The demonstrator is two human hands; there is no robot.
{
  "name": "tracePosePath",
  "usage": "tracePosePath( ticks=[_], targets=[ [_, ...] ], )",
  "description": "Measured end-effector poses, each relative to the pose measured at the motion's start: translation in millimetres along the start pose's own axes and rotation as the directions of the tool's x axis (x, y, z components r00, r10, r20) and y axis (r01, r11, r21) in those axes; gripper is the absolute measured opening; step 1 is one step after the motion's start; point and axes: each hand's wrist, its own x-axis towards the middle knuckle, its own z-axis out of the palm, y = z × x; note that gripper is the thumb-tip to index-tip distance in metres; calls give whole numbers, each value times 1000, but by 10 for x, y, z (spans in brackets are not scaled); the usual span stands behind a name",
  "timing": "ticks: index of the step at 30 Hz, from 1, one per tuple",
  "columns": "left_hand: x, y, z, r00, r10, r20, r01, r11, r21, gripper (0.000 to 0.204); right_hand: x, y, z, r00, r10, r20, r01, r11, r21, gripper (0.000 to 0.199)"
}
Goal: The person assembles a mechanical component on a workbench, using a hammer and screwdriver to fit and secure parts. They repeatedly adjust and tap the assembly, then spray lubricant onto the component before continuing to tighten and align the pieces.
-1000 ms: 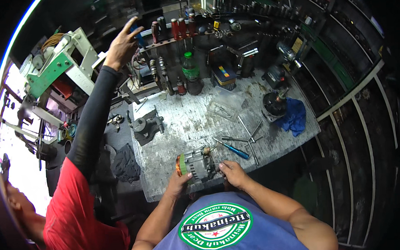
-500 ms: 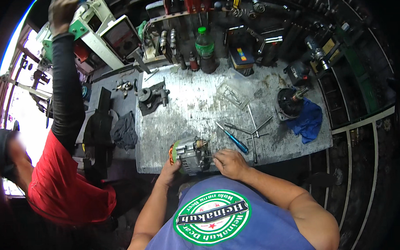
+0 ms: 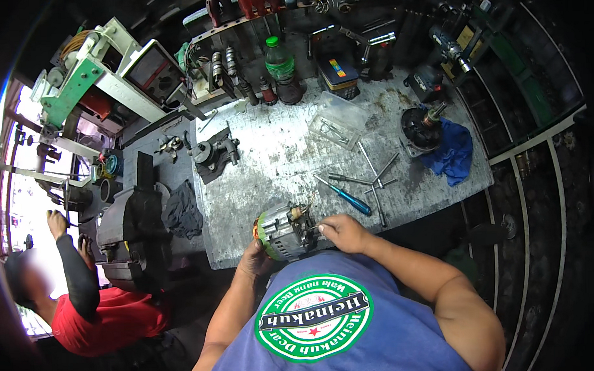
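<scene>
a dim, crowded workshop surrounds a worn, brightly lit bench (image 3: 270, 180), seen from above in the head view. the alternator (image 3: 282, 235) is at its near edge, left of the middle and close to the blue shirt (image 3: 393, 326); whether it rests on the bench or is held just clear cannot be told. the left hand (image 3: 252, 258) grasps it at the left end, beside the copper winding (image 3: 255, 230). the right hand (image 3: 343, 232) has its fingers pinched at the right end, it seems on a thin rod (image 3: 315, 228), though the tip is too small to make out. to do this well, the left hand should do the steadying, with its grip on the solid casing rather than the winding, whose wire could be nicked. the right fingers would do best with light, straight pressure, since a sideways push may bend the rod or let it slip; setting the alternator farther in from the edge would give firmer backing. the screwdriver (image 3: 345, 195) and the crossed wrenches (image 3: 375, 182) lie just beyond the right hand, so a little more elbow room is worth making. the clear box (image 3: 334, 128) could take anything loose. a co-worker (image 3: 109, 323) in red is off to the left, well apart.
</scene>
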Motion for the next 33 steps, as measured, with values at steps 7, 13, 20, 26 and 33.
tracePosePath(
  ticks=[7, 13, 20, 26, 33],
  targets=[
    [149, 58, 108, 999, 9, 39, -10, 1000, 14, 114, -104, -170, -15, 885, -434, -168, 326, 835, -443, 15],
    [180, 62, 63, 999, -38, -24, 40, 994, 105, 108, -36, 5, -1, 928, 329, 174, -366, 892, 264, 31],
    [210, 43, 59, 1000, 23, -9, -22, 995, 97, 101, -33, 25, 12, 890, 419, 178, -444, 708, 549, 27],
    [199, 18, 70, 1000, 14, -19, -13, 997, 73, 99, -50, 43, 16, 900, -353, -255, 310, 931, -195, 14],
    [170, 62, 268, 1000, -2, 5, 2, 1000, 16, 104, 50, 7, 54, 953, -233, -191, 229, 972, -46, 13]
  ],
)
